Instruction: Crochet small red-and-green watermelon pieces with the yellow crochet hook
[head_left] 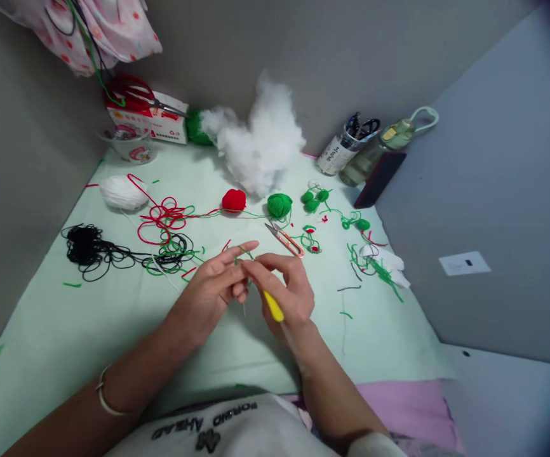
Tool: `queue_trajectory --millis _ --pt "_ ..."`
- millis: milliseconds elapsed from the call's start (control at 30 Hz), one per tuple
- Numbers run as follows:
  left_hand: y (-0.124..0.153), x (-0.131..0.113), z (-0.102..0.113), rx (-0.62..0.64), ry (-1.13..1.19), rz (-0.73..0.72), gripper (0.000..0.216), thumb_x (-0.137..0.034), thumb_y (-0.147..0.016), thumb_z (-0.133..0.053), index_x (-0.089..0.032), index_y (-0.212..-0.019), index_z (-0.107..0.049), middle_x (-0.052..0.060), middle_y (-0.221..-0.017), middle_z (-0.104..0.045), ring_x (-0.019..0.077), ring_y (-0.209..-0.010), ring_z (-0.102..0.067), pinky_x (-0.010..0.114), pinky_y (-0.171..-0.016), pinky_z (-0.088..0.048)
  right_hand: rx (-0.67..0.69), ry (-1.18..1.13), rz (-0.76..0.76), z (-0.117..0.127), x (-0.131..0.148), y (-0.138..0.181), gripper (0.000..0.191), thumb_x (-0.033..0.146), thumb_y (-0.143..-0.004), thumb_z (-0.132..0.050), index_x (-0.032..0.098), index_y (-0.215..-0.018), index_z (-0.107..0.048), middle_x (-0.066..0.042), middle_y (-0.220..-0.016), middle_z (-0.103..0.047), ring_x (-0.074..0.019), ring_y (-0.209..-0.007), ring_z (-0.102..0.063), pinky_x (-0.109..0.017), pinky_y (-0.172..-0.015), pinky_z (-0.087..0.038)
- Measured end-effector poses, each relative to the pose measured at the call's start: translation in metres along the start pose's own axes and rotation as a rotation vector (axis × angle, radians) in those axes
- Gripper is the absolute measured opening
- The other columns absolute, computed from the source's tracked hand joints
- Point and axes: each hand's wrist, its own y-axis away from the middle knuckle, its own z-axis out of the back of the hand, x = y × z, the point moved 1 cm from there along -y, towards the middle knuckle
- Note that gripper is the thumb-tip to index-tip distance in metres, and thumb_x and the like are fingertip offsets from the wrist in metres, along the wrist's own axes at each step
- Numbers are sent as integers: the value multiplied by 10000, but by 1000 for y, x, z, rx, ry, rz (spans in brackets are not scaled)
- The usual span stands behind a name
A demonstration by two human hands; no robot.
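My right hand (287,289) is closed round a crochet hook with a yellow handle (274,307), its tip end hidden among my fingers. Green yarn (247,252) runs over the raised index finger of my left hand (220,279), whose thumb pinches close to the right fingertips. Whatever small work lies in that pinch is mostly covered. Beyond my hands, a green yarn ball (279,205) and a red yarn ball (234,200) rest on the table. Orange-handled thread snips (284,239) lie just past my right hand.
At left lie a white yarn ball (123,192), tangled black yarn (84,246) and loose red yarn (163,219). White stuffing (260,143) is heaped at the back. Small green pieces (311,202), a pen cup (336,155), a bottle (363,158) and a dark phone-like slab (380,179) stand right.
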Motion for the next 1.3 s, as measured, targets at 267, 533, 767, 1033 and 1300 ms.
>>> queue_trajectory --millis 267,533,767,1033,1300 --pt "0 -5 0 43 -8 -15 353 -183 -810 -771 -175 -1162 -752 -48 -665 -520 33 -515 -400 159 -504 -380 -95 -528 -416 2 -2 -13 183 254 -989 -572 232 -956 -751 -37 -894 -716 -141 -710 -630 -310 -656 -536" --pt "-3 2 -1 25 75 15 363 -203 -784 -796 -161 -1141 -751 -43 -697 -532 29 -512 -364 151 -477 -365 -26 -66 -76 1 1 -4 255 129 -946 -584 271 -1065 -759 -80 -1054 -734 -199 -952 -689 -360 -798 -582" --pt "-4 -4 3 14 117 20 309 -158 -786 -789 -165 -1095 -772 -60 -650 -472 4 -479 -306 115 -445 -309 -140 -666 -514 4 -9 -11 183 286 -982 -590 238 -945 -763 -32 -903 -713 -131 -707 -640 -291 -655 -546" --pt "1 -4 0 51 -112 -68 306 -220 -820 -773 -200 -1125 -758 -26 -742 -579 25 -507 -391 163 -479 -355 -109 -787 -613 2 -12 -11 182 318 -974 -610 210 -934 -750 -26 -884 -713 -119 -702 -651 -282 -679 -541" --pt "3 -6 1 -11 -193 -147 271 -219 -816 -761 -213 -1087 -767 -29 -775 -557 30 -523 -430 177 -499 -384 -95 -607 -495 4 -4 -9 203 278 -1023 -498 202 -969 -678 -40 -888 -726 -145 -716 -689 -312 -680 -580"
